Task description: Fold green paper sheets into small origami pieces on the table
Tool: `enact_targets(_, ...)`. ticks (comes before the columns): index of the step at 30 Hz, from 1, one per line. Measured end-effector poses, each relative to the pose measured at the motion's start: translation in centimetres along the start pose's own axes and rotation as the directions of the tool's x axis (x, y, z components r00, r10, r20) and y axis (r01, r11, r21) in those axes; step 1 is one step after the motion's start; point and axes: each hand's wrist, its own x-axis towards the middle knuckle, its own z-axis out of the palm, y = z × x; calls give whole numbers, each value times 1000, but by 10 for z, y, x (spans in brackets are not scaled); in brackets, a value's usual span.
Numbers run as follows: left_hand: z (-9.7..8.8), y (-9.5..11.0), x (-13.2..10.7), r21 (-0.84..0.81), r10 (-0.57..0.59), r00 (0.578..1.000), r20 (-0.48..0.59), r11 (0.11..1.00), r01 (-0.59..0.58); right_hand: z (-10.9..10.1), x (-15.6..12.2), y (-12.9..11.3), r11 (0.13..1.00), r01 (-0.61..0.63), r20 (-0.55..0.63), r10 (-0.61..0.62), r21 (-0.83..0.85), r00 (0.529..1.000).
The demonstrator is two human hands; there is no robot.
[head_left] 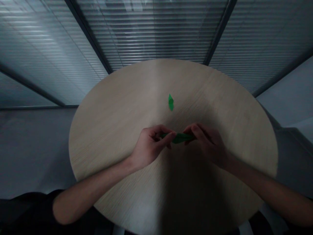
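Between my two hands stretches a piece of folded green paper (181,138), narrow and creased lengthwise. My left hand (154,143) pinches its left end between thumb and fingers. At the other end my right hand (206,140) grips it the same way, with the thumb on top. Both ends of the paper are partly covered by the fingers. Just beyond the hands, a small folded green paper piece (171,102) lies on the table, pointed at its far and near ends; neither hand touches it.
The round wooden table (110,107) carries my shadow across its near right part. Past its far edge stand glass partitions with blinds (156,36) and dark frame posts (220,31). Grey floor (36,140) shows at the left.
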Motion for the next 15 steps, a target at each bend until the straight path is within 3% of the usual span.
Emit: enact_targets(15,1,-1,0,-40,16,1000,12,999,-16,-1,-2,0,990,6,64,3,-141,998)
